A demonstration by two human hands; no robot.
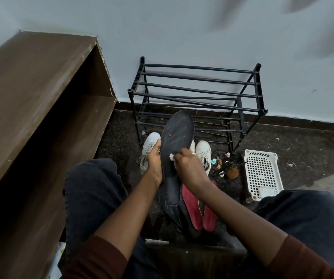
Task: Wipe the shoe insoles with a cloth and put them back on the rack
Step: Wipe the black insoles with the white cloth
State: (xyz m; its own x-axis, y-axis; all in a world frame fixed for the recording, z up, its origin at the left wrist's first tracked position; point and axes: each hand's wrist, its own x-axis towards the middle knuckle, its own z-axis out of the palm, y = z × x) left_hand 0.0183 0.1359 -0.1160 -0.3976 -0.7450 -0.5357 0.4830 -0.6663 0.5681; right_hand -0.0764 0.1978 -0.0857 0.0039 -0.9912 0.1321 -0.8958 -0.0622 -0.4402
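Dark grey foam insole (pixel 177 150), streaked and scuffed, toe up, in front of black tubular shoe rack (pixel 198 93). Gripped along its left edge by left hand (pixel 155 164); small white cloth (pixel 171 157) pinched in right hand (pixel 188 168), pressed to its middle. Below, two red insoles (pixel 190 206) on the floor. Rightward, white perforated plastic basket (pixel 262 164) holding a small white object.

Your left hand (pixel 155 164) grips a dark insole (pixel 174 156) upright; your right hand (pixel 188 168) presses a white cloth (pixel 171 156) against it.
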